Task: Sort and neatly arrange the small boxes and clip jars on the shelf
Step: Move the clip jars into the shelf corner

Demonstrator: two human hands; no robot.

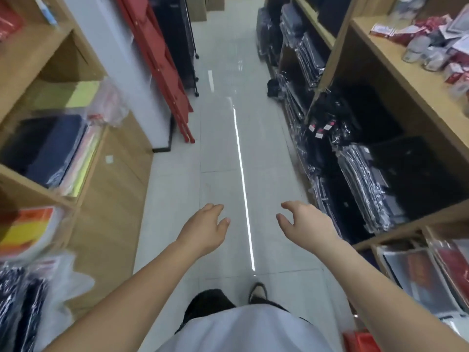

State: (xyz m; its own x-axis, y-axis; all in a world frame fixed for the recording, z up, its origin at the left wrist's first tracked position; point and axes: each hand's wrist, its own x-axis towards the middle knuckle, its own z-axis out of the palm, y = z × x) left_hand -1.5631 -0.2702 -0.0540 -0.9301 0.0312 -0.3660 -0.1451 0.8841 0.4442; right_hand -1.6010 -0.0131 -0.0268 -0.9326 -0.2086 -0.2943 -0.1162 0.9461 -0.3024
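I stand in a narrow shop aisle between wooden shelves. My left hand (206,226) and my right hand (303,221) are stretched out in front of me over the tiled floor, fingers loosely curled, holding nothing. On the upper right shelf (396,72) lies a jumble of small red and clear packets and small clear jars (431,44), far above and to the right of my right hand. The view is blurred, so I cannot make out small boxes for certain.
Stacks of dark bagged goods (365,184) fill the lower right shelves. The left shelf unit (109,179) holds dark and yellow folders and bagged items. A red folded rack (162,72) leans against a white pillar. The pale tiled floor (223,138) runs ahead.
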